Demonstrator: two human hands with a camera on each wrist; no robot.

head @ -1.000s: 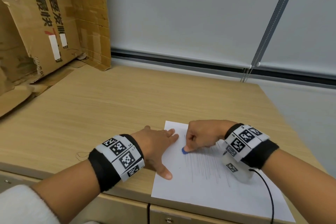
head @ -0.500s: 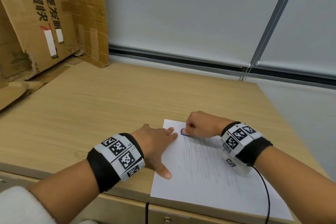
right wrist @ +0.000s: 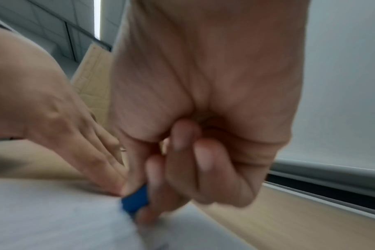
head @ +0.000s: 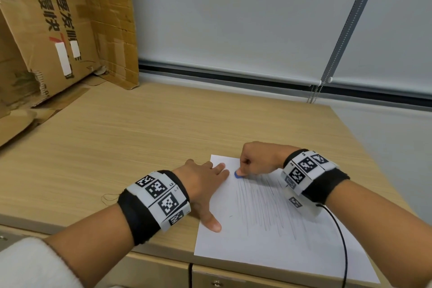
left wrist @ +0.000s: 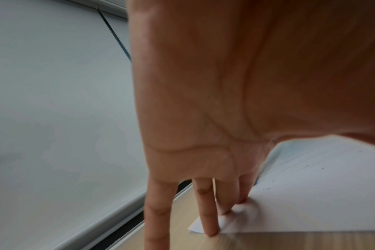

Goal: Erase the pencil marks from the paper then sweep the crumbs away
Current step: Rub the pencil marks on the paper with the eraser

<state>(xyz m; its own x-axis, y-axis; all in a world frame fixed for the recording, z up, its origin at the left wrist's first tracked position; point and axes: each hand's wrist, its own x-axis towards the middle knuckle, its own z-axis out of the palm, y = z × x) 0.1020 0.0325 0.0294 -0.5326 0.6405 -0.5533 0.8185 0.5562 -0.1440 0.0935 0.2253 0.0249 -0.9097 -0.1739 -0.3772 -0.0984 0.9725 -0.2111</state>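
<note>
Pinching blue eraser point(head: 237, 174) on smooth paper point(head: 257, 241)

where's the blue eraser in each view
Head: eraser centre, under right hand, at the paper's far left corner.
Left wrist: not clearly visible.
Right wrist: eraser lower centre, pinched.
Shared landmark: left hand fingers beside it.

The right hand point(head: 259, 159) drew the eraser point(head: 238, 174) slightly back nearer.
</note>
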